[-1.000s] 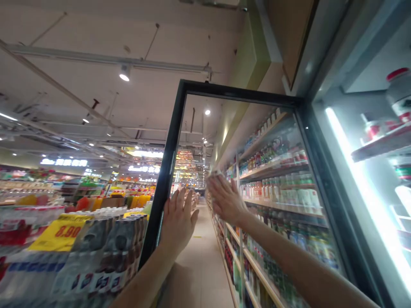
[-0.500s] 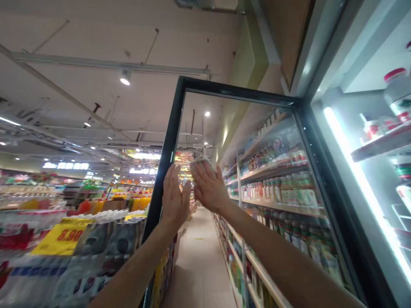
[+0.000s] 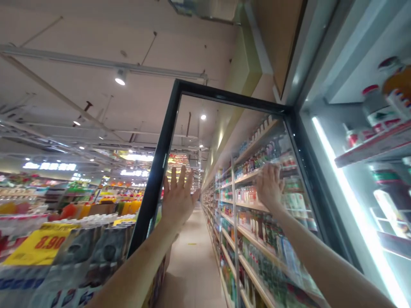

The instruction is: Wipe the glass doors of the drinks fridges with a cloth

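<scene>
A: Where is the glass door (image 3: 231, 96)?

B: Mid-view, leaning toward 1 o'clock at its top, swung out from the lit cooler (image 3: 334, 115); its dark frame (image 3: 159, 164) runs around a clear pane

A: And the left hand (image 3: 178, 203)?

B: On the door's 9 o'clock side, just beside the frame's upright. The fingers are spread well apart and point up, back of the hand toward us. I can't tell whether the palm presses on the pane

A: The right hand (image 3: 269, 186)?

B: At the door's 3 o'clock, raised in front of the pane, well apart from the other hand. It's blurred; the fingers look bent, but I can't tell whether they close on anything

A: What shows through the pane?

B: Stocked shelves (image 3: 246, 178) toward 4 o'clock, and the aisle floor (image 3: 192, 273) down at 6

A: Further out?

B: Near 3 o'clock, a red-capped bottle (image 3: 379, 111) stands on a cooler shelf (image 3: 379, 141). At 8 o'clock there are wrapped bottle packs (image 3: 105, 252), with a yellow price sign (image 3: 41, 244) reading 8.90 beside them. Up at 10, a ceiling lamp (image 3: 120, 78) glows
</scene>
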Demonstrator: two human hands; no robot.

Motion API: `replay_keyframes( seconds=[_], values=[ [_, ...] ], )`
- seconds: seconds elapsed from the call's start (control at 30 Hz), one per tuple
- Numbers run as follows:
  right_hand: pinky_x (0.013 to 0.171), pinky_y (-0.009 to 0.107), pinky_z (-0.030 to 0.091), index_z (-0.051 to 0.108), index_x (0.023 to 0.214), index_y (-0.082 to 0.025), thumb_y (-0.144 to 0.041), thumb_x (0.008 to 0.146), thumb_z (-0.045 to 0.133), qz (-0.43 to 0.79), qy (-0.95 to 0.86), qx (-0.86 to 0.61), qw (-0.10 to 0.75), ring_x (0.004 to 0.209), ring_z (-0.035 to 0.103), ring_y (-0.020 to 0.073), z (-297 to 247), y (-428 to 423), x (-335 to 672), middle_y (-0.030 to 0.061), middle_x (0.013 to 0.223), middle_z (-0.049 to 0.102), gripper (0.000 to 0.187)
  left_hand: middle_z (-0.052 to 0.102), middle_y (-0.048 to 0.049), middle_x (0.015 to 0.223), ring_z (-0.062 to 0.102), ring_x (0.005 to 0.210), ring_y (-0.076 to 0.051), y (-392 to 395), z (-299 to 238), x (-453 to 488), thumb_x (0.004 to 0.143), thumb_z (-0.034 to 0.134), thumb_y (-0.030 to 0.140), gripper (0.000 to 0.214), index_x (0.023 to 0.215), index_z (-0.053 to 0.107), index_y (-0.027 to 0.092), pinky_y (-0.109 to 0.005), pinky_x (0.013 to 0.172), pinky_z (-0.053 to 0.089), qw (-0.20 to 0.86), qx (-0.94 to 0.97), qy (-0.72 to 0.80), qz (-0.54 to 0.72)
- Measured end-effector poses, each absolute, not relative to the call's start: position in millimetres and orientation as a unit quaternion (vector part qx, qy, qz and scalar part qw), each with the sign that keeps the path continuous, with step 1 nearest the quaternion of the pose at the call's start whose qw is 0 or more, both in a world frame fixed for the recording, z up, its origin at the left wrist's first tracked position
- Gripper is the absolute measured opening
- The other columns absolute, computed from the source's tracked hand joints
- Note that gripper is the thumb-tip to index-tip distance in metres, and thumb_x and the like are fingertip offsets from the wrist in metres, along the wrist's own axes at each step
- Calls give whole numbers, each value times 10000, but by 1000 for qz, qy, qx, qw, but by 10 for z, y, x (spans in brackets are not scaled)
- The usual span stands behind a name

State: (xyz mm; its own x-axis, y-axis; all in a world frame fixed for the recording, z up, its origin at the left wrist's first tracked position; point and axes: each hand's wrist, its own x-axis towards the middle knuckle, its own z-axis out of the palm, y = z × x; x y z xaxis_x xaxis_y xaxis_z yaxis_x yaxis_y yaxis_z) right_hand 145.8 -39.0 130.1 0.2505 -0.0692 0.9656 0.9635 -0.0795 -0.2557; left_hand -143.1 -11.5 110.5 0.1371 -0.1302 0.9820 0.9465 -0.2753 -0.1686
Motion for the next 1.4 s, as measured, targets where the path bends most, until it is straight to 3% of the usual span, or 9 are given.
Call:
replay_keyframes(
  seconds=[0.2,0.3,0.4,0.5,0.67,0.8,1.13,1.33,1.4],
  values=[
    [1114,532,154,330,1420,-273,-306,893,340,-601,-601,-395,349,1411,172,228,1053,-253,851,21,1499,319,528,285,-119,1495,159,1402,-343,-9,1114,-1451,896,379,421,538,1372,400,171,-566,1086,232,496,-571,-345,-556],
    [1101,548,175,317,1426,-267,-323,902,311,-532,-535,-493,433,1403,200,237,1053,-359,1396,36,1495,324,527,273,-121,1500,151,1403,-343,25,1106,-1427,896,380,412,543,1380,385,164,-569,1092,215,492,-574,-348,-555],
    [1059,601,200,294,1440,-138,-371,921,195,-429,-398,-588,559,1393,203,314,1077,-503,2085,146,1498,286,577,264,-126,1503,159,1401,-343,38,1087,-1382,908,350,384,541,1391,360,142,-575,1094,205,474,-575,-365,-558],
    [1003,654,229,278,1428,-23,-375,920,119,-406,-348,-601,593,1380,184,390,1094,-530,2274,243,1482,254,638,259,-128,1504,170,1399,-343,46,1077,-1361,909,338,400,558,1398,345,132,-570,1093,211,468,-575,-371,-559],
    [1080,570,200,302,1437,-215,-326,900,288,-510,-491,-514,484,1412,159,277,962,-284,1333,65,1509,289,548,250,-130,1507,172,1397,-348,74,1078,-1357,905,347,418,567,1399,345,140,-573,1089,204,475,-572,-367,-560],
    [1118,519,136,369,1403,-251,-307,876,379,-611,-609,-371,344,1414,156,238,772,-158,853,31,1488,340,530,265,-127,1501,203,1396,-308,113,965,-1255,921,310,414,553,1400,338,140,-552,1105,177,490,-584,-340,-551],
    [1027,621,261,219,1464,-160,-352,915,195,-423,-346,-612,572,1395,194,328,781,-421,2042,123,1507,273,582,272,-130,1494,203,1393,-320,120,775,-1101,901,358,441,603,1404,324,111,-545,1121,135,492,-601,-317,-543],
    [1121,537,144,330,1423,-245,-283,883,363,-575,-587,-425,379,1415,157,247,480,-190,989,38,1492,332,543,301,-131,1481,247,1380,-314,141,749,-1104,906,361,420,558,1385,368,134,-538,1108,177,496,-599,-312,-546],
    [1126,533,127,383,1395,-254,-280,886,363,-576,-593,-419,375,1411,175,238,420,-206,1071,24,1479,358,511,309,-127,1478,255,1378,-307,137,678,-1102,906,365,393,532,1377,384,146,-532,1109,179,492,-606,-312,-541]
  ],
)
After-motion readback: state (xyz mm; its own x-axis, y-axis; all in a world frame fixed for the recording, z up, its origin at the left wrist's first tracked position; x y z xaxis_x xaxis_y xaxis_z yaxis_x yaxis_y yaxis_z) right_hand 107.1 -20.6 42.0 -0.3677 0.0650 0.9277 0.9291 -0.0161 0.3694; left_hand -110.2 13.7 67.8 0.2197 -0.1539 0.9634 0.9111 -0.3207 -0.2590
